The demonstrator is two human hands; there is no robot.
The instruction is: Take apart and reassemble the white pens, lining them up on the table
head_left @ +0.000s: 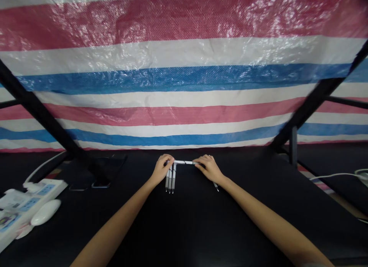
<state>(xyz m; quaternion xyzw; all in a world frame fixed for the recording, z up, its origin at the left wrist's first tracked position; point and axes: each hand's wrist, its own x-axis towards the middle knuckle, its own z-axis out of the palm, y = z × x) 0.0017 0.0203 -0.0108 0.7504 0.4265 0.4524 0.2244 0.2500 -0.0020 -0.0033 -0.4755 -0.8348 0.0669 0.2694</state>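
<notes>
- Your right hand (209, 167) has its fingers closed on the right end of a crosswise pen (184, 162), which lies between your two hands at the far middle of the worktop (189, 228); the fingers cover its tip.
- Your left hand (161, 170) is narrow, fingertips bunched at that pen's left end; you cannot tell whether they grip it.
- Three parallel pens (170, 181) lie side by side just right of your left wrist, tips toward the near side, their far ends partly hidden by your fingers.
- Another pen (216, 187) shows only its near end beside your right wrist; the rest is hidden.
- At left, a power strip (55, 187) is cut off by the picture's edge.
</notes>
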